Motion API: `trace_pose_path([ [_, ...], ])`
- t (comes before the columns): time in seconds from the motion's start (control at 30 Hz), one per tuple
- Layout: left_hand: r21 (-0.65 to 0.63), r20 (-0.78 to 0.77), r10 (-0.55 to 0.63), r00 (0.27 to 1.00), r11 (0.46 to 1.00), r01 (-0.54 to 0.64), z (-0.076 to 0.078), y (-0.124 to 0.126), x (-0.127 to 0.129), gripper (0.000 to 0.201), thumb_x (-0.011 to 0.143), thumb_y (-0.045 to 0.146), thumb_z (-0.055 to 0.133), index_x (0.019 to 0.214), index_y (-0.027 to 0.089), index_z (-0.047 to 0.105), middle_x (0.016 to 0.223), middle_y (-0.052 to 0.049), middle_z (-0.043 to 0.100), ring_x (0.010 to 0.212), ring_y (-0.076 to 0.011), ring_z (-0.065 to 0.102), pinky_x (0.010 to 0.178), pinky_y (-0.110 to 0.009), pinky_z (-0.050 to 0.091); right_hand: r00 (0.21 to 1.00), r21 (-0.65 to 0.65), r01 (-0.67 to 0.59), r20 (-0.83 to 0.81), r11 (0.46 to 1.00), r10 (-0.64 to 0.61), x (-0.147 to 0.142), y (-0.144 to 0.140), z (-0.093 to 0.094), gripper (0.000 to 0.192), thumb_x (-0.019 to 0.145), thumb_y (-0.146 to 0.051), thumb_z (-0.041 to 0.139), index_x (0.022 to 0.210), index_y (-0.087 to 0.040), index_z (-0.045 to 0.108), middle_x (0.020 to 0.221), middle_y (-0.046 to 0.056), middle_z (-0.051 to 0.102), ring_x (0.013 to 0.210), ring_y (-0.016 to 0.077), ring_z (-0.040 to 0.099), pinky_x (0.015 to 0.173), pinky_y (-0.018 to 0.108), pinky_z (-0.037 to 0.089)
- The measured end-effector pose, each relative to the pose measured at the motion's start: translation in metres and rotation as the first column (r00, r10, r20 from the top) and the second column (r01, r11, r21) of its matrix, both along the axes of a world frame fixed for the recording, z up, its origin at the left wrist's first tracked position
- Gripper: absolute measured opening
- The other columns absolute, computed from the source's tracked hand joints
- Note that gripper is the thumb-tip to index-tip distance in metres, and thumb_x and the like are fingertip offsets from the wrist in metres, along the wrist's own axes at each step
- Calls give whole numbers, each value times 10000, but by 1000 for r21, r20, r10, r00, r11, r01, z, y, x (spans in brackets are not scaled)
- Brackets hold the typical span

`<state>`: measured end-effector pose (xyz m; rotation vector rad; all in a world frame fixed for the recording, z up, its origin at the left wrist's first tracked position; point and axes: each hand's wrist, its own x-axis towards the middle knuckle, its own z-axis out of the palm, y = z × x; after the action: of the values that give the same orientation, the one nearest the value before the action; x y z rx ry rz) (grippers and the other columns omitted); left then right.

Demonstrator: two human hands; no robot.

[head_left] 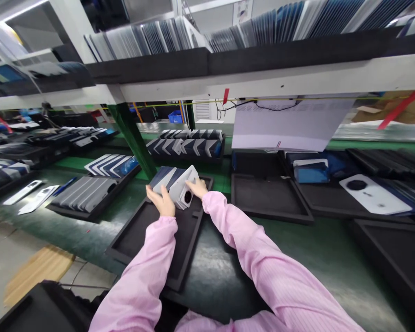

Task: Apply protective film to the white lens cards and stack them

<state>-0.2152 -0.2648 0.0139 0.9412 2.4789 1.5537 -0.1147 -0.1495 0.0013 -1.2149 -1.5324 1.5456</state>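
Just above the centre of the frame, both hands close on a fanned stack of phone back covers (174,183), thin flat panels in dark blue and pale grey, the nearest one showing a round camera cut-out. The stack stands tilted at the far end of a long black foam tray (148,244) that runs from centre toward the lower left, on a green bench (224,182). The left hand (162,201) presses against the stack's near left side, fingers curled round its edge; the right hand (197,187) lies on the right side, fingers spread flat over the top panel. Both are gripping, not open.

The panels look light and stiff, with smooth glossy faces, so they probably slide against each other and fan apart unless squeezed from both ends. Their faces likely scratch or mark easily, and thin edges may chip. The safest hold seems to be by the long edges, palms squaring the pile, clear of the cut-out corner

Upper left and centre, more trays (86,196) hold similar rows of covers
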Motion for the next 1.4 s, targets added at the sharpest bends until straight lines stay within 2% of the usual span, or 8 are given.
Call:
trace_pose_path([
  [0.1, -29, 187, 45, 981, 999, -40, -29, -1, 13, 682, 959, 441, 205, 1485, 114, -79, 1548, -227, 191, 1474, -279, 100, 1176, -486, 185, 998, 149, 59, -10, 987, -58, -10, 24, 8, 789, 761, -434, 674, 1420, -176, 327, 1584, 95, 141, 1470, 249, 83, 1187, 323, 94],
  [0.2, -33, 281, 32, 959, 999, -24, -44, 9, 27, 687, 955, 423, 255, 1491, 110, -39, 1544, -221, 240, 1462, -283, 154, 1169, -486, 230, 999, 205, 49, -22, 978, -45, -17, 48, 12, 763, 789, -464, 609, 1422, -144, 327, 1549, 128, 258, 1440, 248, 225, 1167, 333, 167],
  [0.43, 26, 291, 4, 957, 1000, -12, -44, 17, 49, 811, 927, 508, 333, 1473, 56, -61, 1573, -247, 89, 1469, -277, 17, 1192, -454, 164, 999, 311, 30, -48, 950, -16, -26, 53, -12, 386, 772, -366, 597, 1114, -186, 615, 1192, 79, 646, 1154, 223, 556, 1030, 320, 369],
  [0.67, 80, 180, -23, 983, 997, 9, -46, 22, 50, 1024, 826, 497, 570, 1469, 80, -110, 1573, -255, -4, 1462, -291, -106, 1193, -473, 89, 993, 319, 118, -63, 940, -103, -37, 55, -27, 436, 776, -433, 557, 1137, -188, 568, 1176, 74, 627, 1092, 195, 569, 962, 278, 412],
  [0.9, 126, 53, -116, 992, 986, 108, -47, 14, 41, 1157, 697, 421, 720, 1458, -28, -27, 1548, -303, -119, 1454, -309, -140, 1190, -432, 39, 987, 382, 151, -10, 912, -159, -29, 55, -25, 283, 765, -425, 570, 903, -187, 633, 1059, 74, 631, 1039, 214, 567, 1000, 322, 386],
  [1.1, 76, 136, -83, 987, 994, 73, -62, 11, 41, 1237, 633, 413, 769, 1446, -60, -34, 1534, -352, -39, 1450, -374, -74, 1184, -485, 74, 984, 376, 161, 9, 913, -177, -38, 50, -23, 412, 766, -493, 568, 1042, -187, 594, 1115, 85, 624, 1089, 225, 566, 1001, 337, 393],
  [1.23, 70, 129, -71, 989, 996, 62, -70, 15, 43, 1180, 652, 353, 763, 1461, -9, -16, 1547, -325, 32, 1458, -365, 11, 1183, -483, 130, 973, 318, 205, 38, 926, -229, -52, 53, -22, 399, 681, -358, 665, 1010, -146, 591, 1074, 127, 634, 1041, 268, 591, 975, 390, 417],
  [1.4, 67, 55, -52, 997, 997, 48, -66, 20, 41, 1247, 634, 469, 766, 1444, -59, -20, 1530, -360, -40, 1452, -376, -74, 1172, -532, 70, 968, 302, 241, -9, 922, -250, -47, 50, -25, 403, 761, -357, 572, 1105, -146, 561, 1179, 138, 608, 1129, 254, 565, 1025, 377, 390],
])
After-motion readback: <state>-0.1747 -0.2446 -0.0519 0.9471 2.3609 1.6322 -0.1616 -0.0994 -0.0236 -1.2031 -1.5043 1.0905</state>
